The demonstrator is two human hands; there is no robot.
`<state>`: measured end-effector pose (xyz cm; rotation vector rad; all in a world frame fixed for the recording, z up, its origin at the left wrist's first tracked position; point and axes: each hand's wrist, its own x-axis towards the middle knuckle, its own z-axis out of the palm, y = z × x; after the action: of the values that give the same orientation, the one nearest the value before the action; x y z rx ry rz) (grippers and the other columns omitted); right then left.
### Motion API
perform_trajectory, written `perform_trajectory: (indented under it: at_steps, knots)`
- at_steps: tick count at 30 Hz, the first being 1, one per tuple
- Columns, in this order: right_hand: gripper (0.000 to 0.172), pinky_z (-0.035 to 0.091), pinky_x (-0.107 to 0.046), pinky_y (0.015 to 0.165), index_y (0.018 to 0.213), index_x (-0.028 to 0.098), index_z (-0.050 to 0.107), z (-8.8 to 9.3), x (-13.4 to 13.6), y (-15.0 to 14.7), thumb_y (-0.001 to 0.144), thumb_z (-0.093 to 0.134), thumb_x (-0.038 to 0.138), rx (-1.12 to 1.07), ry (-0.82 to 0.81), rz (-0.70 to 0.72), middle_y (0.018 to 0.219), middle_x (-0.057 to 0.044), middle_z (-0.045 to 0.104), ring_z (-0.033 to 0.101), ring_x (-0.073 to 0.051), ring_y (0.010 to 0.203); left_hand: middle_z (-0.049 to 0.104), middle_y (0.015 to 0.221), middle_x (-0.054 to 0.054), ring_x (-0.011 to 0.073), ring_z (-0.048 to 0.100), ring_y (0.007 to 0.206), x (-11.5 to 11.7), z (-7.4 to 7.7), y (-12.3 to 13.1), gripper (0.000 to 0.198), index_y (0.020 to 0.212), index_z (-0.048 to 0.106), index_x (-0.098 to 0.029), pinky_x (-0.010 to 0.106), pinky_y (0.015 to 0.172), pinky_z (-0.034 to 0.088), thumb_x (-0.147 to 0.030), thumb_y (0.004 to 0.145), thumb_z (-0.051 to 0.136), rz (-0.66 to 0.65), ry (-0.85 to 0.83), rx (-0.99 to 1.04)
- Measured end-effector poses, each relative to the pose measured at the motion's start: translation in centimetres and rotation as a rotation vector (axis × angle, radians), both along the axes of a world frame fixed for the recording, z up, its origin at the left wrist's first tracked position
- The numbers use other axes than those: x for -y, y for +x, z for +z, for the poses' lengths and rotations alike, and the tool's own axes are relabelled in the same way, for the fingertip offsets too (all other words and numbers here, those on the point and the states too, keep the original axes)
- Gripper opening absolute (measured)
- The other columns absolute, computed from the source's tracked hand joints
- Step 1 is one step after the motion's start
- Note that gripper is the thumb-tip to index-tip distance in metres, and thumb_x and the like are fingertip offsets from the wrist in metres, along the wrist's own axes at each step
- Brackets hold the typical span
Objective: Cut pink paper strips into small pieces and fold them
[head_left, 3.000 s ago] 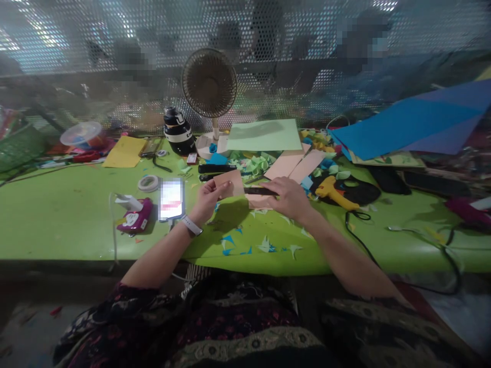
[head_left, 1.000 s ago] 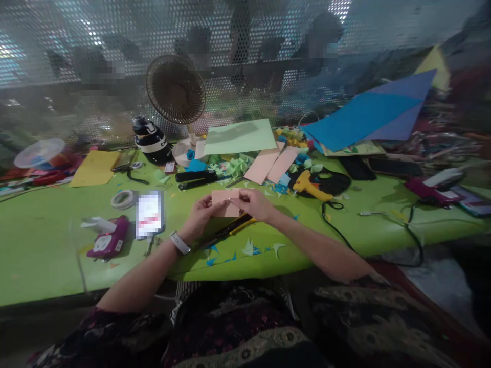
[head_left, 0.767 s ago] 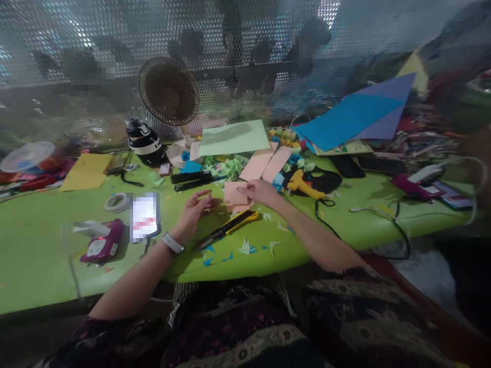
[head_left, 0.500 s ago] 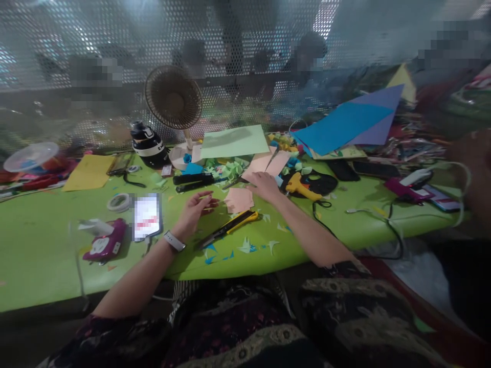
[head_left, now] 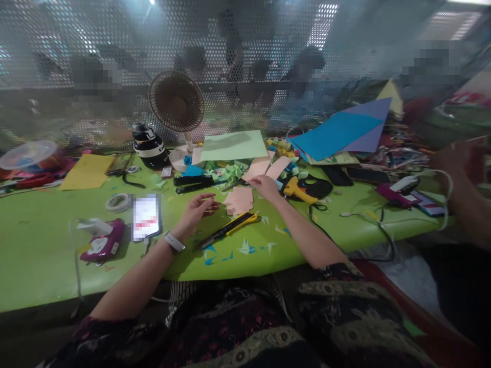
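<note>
My left hand [head_left: 197, 208] hovers over the green table [head_left: 46, 225] with fingers loosely spread, holding nothing. Just right of it lies a small stack of cut pink paper pieces [head_left: 239, 200]. A yellow and black utility knife [head_left: 229, 230] rests on the table below them. My right hand [head_left: 267, 187] reaches past the stack, its fingertips pinched on the near edge of a long pink paper sheet [head_left: 259, 167], beside a second pink sheet [head_left: 279, 166].
A small fan [head_left: 176, 102], a black bottle [head_left: 148, 144] and a light green sheet [head_left: 233, 144] stand behind. A phone [head_left: 146, 217], tape roll [head_left: 117, 202], yellow glue gun [head_left: 297, 189] and blue paper [head_left: 337, 133] surround the work. Another person's hand [head_left: 458, 163] is at the right.
My hands first held a pink piece together. The right hand laid it on the stack, then reached further back to the long pink sheet. The left hand let go and opened.
</note>
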<state>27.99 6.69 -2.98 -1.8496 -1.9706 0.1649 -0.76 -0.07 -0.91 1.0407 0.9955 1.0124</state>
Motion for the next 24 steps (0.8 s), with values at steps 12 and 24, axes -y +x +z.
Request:
perform_trajectory:
  at_steps: [12, 24]
  knots:
    - [0.032, 0.039, -0.028, 0.068, 0.094, 0.016, 0.075, -0.57, -0.41, 0.2, 0.092, 0.061, 0.045, -0.08, 0.02, -0.012, 0.099, -0.011, 0.074, 0.063, -0.021, 0.087, 0.078, 0.092, 0.009, 0.0164, 0.072, 0.079, 0.0, -0.31, 0.05, 0.041, 0.106, 0.068, -0.015, 0.026, 0.072, 0.054, -0.038, 0.075, 0.082, -0.026, 0.005, -0.041]
    - [0.028, 0.046, -0.03, 0.074, 0.095, 0.018, 0.077, -0.53, -0.43, 0.15, 0.093, 0.059, 0.039, -0.153, 0.016, -0.049, 0.102, -0.011, 0.076, 0.067, -0.022, 0.092, 0.078, 0.091, 0.009, 0.0155, 0.073, 0.078, 0.05, -0.03, 0.02, 0.036, 0.106, 0.068, -0.015, 0.024, 0.069, 0.053, -0.033, 0.077, 0.081, -0.041, -0.012, -0.039]
